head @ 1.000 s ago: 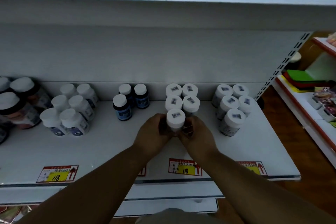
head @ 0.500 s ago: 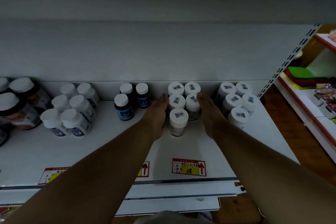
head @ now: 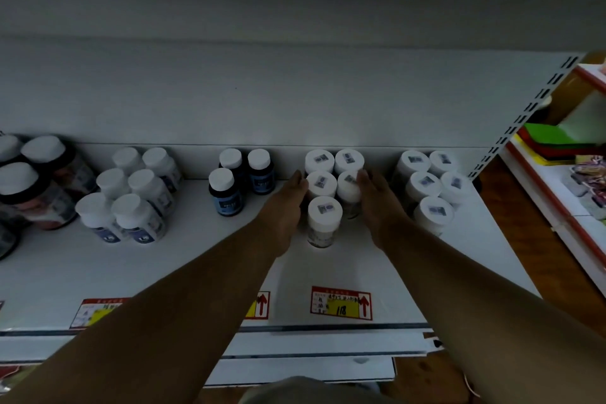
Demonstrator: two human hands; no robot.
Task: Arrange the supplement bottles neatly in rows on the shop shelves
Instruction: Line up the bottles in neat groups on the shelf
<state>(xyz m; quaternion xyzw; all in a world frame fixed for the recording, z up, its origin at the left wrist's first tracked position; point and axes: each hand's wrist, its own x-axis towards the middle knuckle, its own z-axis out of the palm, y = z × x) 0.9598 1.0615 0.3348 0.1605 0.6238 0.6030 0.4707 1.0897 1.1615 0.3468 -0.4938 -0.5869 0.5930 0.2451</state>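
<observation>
A cluster of several white-capped supplement bottles (head: 325, 208) stands in two columns at the middle of the white shelf (head: 164, 272), each cap bearing a small dark sticker. My left hand (head: 284, 207) lies flat with straight fingers against the cluster's left side. My right hand (head: 377, 203) lies flat against its right side, fingertips at the second-row bottle (head: 349, 187). The single front bottle stands between my wrists, touched by neither hand as far as I can see.
A second sticker-capped group (head: 429, 187) stands close to the right. Three dark blue bottles (head: 241, 179) stand to the left, then white bottles (head: 131, 197) and large dark jars (head: 36, 184). Price tags (head: 341, 303) line the shelf front. Another rack (head: 564, 180) is at the right.
Both hands let go of the front bottle, reached back and flattened against the two sides of the cluster. Since half a second ago they have barely moved.
</observation>
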